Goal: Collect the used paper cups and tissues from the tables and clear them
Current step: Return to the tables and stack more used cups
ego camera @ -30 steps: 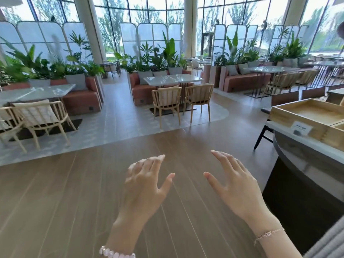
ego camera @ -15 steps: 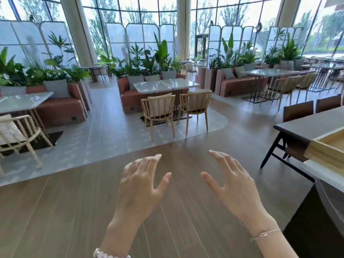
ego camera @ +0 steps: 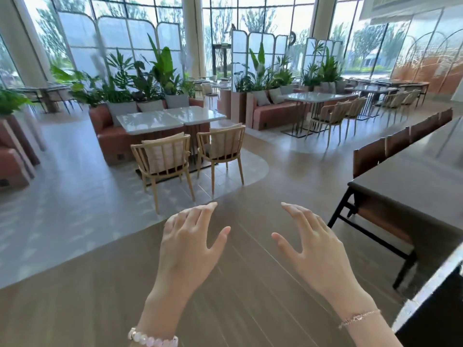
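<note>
My left hand (ego camera: 190, 244) and my right hand (ego camera: 315, 246) are held out in front of me over the wooden floor, palms down, fingers spread, holding nothing. No paper cup or tissue shows in this view. Ahead stands a pair of white marble tables (ego camera: 170, 118) with bare, shiny tops. Another white table (ego camera: 313, 96) stands further back on the right. A long dark table (ego camera: 411, 176) runs along my right side, its visible top bare.
Two light wooden chairs (ego camera: 162, 164) stand at the near side of the white tables, with a brown sofa (ego camera: 110, 139) and planters behind. Brown chairs (ego camera: 370, 156) line the dark table. A counter edge (ego camera: 431, 286) juts in at the lower right. Wooden floor lies ahead.
The view has turned right and moved forward: the wooden trays on the counter have left the frame and the long dark table has come into sight. Both hands keep the same open pose.
</note>
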Tool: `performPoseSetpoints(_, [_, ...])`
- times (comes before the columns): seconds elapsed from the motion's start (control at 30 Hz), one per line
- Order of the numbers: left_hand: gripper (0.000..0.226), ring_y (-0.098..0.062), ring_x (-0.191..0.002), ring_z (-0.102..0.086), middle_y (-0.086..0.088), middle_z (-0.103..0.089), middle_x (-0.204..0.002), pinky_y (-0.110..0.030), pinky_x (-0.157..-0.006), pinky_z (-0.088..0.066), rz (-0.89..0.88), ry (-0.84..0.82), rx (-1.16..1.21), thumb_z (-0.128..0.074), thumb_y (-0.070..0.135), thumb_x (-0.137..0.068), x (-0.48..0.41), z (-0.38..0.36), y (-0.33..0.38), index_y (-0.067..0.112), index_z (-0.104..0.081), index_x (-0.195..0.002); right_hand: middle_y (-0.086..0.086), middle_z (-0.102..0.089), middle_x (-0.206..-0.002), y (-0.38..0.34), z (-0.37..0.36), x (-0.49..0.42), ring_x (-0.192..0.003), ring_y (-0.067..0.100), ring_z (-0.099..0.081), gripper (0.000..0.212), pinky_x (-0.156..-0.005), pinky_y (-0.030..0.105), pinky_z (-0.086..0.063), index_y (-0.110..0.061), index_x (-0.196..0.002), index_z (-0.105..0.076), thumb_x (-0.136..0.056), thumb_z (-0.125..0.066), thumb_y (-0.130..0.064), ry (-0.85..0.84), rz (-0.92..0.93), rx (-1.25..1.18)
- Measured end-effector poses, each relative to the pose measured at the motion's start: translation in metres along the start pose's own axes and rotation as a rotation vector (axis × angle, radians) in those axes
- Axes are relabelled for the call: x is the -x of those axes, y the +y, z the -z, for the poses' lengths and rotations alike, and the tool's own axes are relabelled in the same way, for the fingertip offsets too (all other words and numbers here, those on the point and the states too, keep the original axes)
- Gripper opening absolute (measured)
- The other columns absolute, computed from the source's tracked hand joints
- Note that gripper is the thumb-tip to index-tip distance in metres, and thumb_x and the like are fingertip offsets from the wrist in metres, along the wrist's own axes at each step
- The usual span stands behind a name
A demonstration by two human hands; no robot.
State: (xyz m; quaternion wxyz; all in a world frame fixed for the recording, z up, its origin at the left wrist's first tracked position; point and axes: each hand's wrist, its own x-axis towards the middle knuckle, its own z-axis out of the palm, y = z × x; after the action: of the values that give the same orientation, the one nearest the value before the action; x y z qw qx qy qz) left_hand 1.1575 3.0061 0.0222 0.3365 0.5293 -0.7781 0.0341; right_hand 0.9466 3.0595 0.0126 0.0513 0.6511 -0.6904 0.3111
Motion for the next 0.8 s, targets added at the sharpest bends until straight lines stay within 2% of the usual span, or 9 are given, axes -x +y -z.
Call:
performPoseSetpoints(0.13, [0.045,-0.025,-0.103,-0.061,0.004,-0.068,-0.109,-0.043,-0.087,-0.048,-0.073,0.007,0.016,-0.061,0.044,-0.081,-0.099,-0.048,-0.027,0.019,-0.062,-0.118,-0.017,-0.046,-0.139,0.016,-0.033,-0.094,-0.128,0.005,-0.04,0.057,-0.096,0.022,-0.033,-0.033,-0.138,-0.04,-0.086,-0.047,-0.055,0.008,-0.066,0.037])
performPoseSetpoints(0.3, [0.05,-0.022,-0.112,-0.057,0.004,-0.064,-0.118,-0.041,-0.1,-0.038,-0.153,-0.054,0.061,-0.049,0.05,-0.085,-0.213,-0.109,-0.05,0.021,-0.056,-0.126,-0.016,-0.045,-0.139,0.044,-0.068,-0.191,-0.13,0.007,-0.04,0.056,-0.098,0.025,-0.034,-0.032,-0.139,-0.039,-0.087,-0.048,-0.054,0.038,-0.134,0.05])
performPoseSetpoints(0.53, [0.048,-0.023,-0.107,-0.061,0.003,-0.066,-0.113,-0.043,-0.096,-0.042,-0.228,-0.044,0.074,-0.058,0.047,-0.084,-0.341,-0.215,-0.055,0.019,-0.058,-0.123,-0.014,-0.047,-0.139,0.119,-0.117,-0.318,-0.13,0.007,-0.04,0.056,-0.101,0.028,-0.036,-0.03,-0.139,-0.041,-0.088,-0.051,-0.05,0.085,-0.191,0.051])
performPoseSetpoints(0.8, [0.046,-0.023,-0.105,-0.062,0.001,-0.067,-0.111,-0.043,-0.094,-0.043,-0.306,0.001,0.047,-0.065,0.044,-0.082,-0.523,-0.349,-0.026,0.018,-0.059,-0.121,-0.013,-0.047,-0.139,0.246,-0.169,-0.493,-0.13,0.008,-0.042,0.057,-0.1,0.029,-0.037,-0.03,-0.139,-0.041,-0.087,-0.05,-0.051,0.125,-0.213,0.041])
